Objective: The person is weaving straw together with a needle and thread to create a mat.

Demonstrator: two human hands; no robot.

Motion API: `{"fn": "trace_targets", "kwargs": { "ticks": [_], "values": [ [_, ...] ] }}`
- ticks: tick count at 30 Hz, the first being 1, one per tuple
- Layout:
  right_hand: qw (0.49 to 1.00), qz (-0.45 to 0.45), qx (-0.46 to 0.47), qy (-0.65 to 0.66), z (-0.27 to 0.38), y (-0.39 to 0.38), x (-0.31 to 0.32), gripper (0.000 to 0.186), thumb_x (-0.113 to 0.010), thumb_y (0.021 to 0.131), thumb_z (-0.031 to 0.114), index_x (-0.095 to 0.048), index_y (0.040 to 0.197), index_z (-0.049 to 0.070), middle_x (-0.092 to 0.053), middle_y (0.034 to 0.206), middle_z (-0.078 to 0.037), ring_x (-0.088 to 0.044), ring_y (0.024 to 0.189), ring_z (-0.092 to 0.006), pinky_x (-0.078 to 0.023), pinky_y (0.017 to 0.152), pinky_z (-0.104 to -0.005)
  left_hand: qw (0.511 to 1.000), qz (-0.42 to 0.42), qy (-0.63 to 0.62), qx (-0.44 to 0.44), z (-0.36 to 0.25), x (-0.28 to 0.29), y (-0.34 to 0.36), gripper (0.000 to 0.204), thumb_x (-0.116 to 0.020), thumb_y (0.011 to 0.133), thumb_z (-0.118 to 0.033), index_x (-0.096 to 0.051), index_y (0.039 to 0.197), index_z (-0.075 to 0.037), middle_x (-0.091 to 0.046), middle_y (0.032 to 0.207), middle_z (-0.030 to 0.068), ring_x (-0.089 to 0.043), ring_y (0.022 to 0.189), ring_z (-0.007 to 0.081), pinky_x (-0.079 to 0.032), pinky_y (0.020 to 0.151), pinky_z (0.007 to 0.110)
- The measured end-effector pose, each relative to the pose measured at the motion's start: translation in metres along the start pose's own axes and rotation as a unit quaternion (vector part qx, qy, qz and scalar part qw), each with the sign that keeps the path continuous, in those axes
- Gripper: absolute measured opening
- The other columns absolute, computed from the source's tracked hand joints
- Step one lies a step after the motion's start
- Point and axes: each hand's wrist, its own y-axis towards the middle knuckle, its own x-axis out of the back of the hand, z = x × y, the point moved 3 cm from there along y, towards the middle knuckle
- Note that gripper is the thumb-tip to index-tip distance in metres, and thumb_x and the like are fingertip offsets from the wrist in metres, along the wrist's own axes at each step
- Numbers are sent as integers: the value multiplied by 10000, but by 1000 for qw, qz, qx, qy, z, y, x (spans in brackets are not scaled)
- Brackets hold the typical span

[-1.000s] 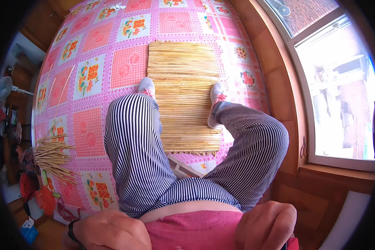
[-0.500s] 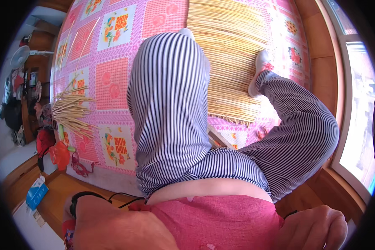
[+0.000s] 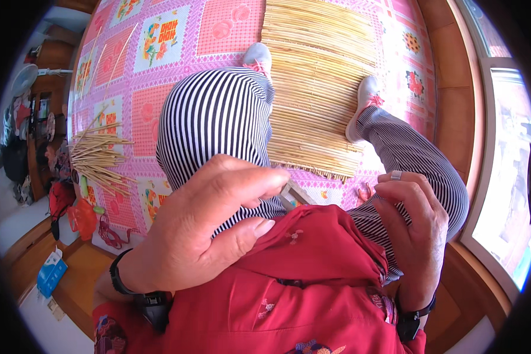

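My left hand (image 3: pixel 212 215) is raised above my lap, with a gap between its curved fingers and thumb; nothing shows in it. Just under the thumb lies the hem of my red top (image 3: pixel 301 233), draped over my waist. Across from it, my right hand (image 3: pixel 416 218), with a ring on one finger, hangs bent over my striped trouser leg. Its fingers are loosely curled and apart, holding nothing visible. Beyond both hands, a mat of thin straw-coloured stalks laid side by side (image 3: pixel 318 88) spreads on the patterned cloth, between my two shoes.
A bundle of loose stalks (image 3: pixel 100 147) lies at the left on the pink checked cloth (image 3: pixel 224 23). Near it are a red plastic bag (image 3: pixel 81 217) and a pink cord (image 3: pixel 113 236). A wooden piece (image 3: pixel 295 193) lies before my lap. A window (image 3: pixel 507 159) stands at the right.
Both hands have risen from the lower edge to over my lap. The red top's hem now covers my waist. My left knee has shifted left, uncovering the left shoe.
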Motion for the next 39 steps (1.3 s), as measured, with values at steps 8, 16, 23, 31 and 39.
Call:
{"fn": "trace_targets", "kwargs": {
  "ticks": [8,16,23,31,39],
  "values": [
    [996,-85,20,-21,-21,-16,34,116,-695,775,4,-647,880,15,-656,840,-102,-659,743,-220,-514,644,-301,959,-31,-281,11,24,1,-23,218,-578,917,-82,-586,1090,51,-606,892,130,-651,786,194,-558,680,306],
    [995,-68,46,-59,-31,-24,7,68,-672,808,128,-648,835,71,-634,763,-50,-634,662,-233,-498,603,-327,905,-58,-419,-49,40,9,-33,235,-567,937,-138,-594,1099,29,-644,919,110,-651,822,200,-544,740,332],
    [991,-52,62,-108,-28,-32,8,85,-651,824,185,-653,843,102,-646,788,-43,-648,718,-248,-505,651,-352,933,-118,-341,-21,17,14,-59,282,-573,920,-180,-592,1114,23,-653,900,99,-638,868,187,-518,786,324],
    [988,-62,99,-98,-25,-31,9,79,-655,827,163,-654,850,87,-654,795,-57,-652,716,-249,-513,635,-350,921,-102,-377,-6,36,13,-42,306,-580,903,-256,-602,1059,6,-645,908,108,-635,863,200,-509,772,319],
    [979,-75,-9,189,-25,-34,19,87,-653,853,34,-642,923,-17,-653,718,-64,-645,679,-106,-499,609,-237,888,-239,19,-392,-93,112,-48,485,-619,880,-343,-533,1179,28,-588,959,144,-573,936,246,-471,784,356]
  ]
}}
